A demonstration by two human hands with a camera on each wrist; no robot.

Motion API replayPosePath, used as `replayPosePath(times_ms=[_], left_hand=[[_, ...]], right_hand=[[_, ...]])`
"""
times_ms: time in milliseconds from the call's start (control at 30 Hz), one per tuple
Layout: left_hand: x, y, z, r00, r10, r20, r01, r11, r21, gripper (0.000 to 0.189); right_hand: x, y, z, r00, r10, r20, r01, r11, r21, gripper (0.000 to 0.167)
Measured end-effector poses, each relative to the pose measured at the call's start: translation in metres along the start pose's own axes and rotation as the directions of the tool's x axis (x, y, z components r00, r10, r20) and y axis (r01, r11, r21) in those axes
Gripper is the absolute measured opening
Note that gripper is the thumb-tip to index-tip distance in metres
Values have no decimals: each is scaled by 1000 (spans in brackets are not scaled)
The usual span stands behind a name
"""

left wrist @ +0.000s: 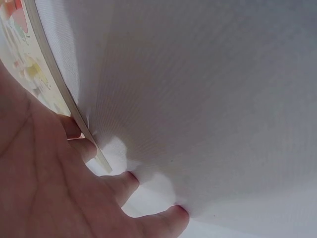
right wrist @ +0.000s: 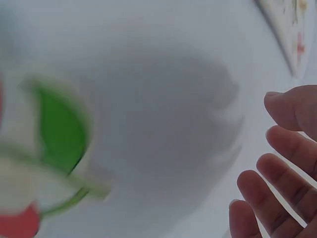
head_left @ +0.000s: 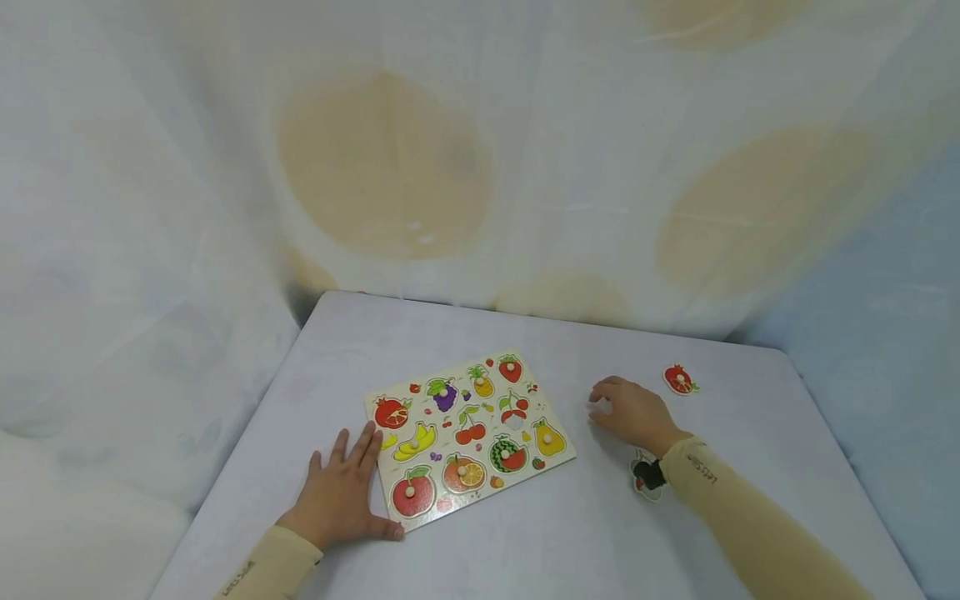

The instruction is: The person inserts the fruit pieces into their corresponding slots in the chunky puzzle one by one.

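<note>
"Puzzle board (head_left: 492, 427) first: where is it, and what could go wrong?"

"It lies flat on the pale worktop (head_left: 570, 533), left of centre and at a slant. The left hand (head_left: 337, 492) touches its left edge, fingers spread wide, thumb by the near corner, gripping nothing. A sideways push toward the far end could swing the board, I'd say, since nothing braces that side."

"And the right hand (head_left: 633, 414)?"

"Raised between the board and the loose pomegranate piece (head_left: 680, 379), fingers loosely bent and well parted, holding nothing. My bigger worry is under that wrist: a loose cherry piece (head_left: 641, 483), partly covered by the black device (head_left: 653, 473). A low sweep of the forearm could knock it aside or flip it."

"Anything else?"

"Mixing up places. The board has two cherry-like pictures, so a quick glance could send a piece to the wrong one. A piece set down askew could also perch on the rim of its hollow."

"How does the board look?"

"Cream, thin and rectangular, with a glossy face. Bright fruits run in rows: apple, orange, watermelon and pear nearest, strawberry at the far corner. Several carry small round knobs; I can't make one out on the pomegranate picture. Tiny printed fruits fill the gaps."
</note>
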State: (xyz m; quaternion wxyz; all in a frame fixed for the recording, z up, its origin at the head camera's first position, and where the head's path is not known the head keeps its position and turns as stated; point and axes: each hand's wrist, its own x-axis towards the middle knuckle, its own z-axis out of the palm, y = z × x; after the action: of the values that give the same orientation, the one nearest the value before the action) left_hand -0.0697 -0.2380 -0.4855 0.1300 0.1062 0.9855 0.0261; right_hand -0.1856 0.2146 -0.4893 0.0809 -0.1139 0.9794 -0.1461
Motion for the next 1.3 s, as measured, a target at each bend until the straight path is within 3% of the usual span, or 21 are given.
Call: replayPosePath(times_ms=[233, 467, 667, 933, 1167, 1300], left_hand=[[0, 1, -1, 1000, -6, 17, 6, 1000, -8, 143], [-1, -1, 0, 999, -21, 36, 22, 1000, -4, 144], [0, -2, 2, 999, -21, 31, 21, 1000, -8, 145], [2, -2, 4, 999, -22, 39, 23, 1000, -9, 145], [1, 0, 1, 999, -26, 40, 26, 1000, -8, 145], [0, 1, 0, 999, -31, 41, 31, 999, -9, 145]], right_hand=[[-11, 51, -8, 997, 52, -58, -53, 998, -17, 26], [-13, 85, -22, 988, 90, -129, -94, 995, -28, 34], [-11, 109, -25, 969, 192, -154, -196, 981, -12, 46], [-10, 127, -21, 927, 346, -144, -340, 938, 67, 59], [-5, 137, -12, 938, 331, -104, -327, 943, 55, 62], [-1, 141, -6, 932, 343, -115, -338, 939, 60, 59]])
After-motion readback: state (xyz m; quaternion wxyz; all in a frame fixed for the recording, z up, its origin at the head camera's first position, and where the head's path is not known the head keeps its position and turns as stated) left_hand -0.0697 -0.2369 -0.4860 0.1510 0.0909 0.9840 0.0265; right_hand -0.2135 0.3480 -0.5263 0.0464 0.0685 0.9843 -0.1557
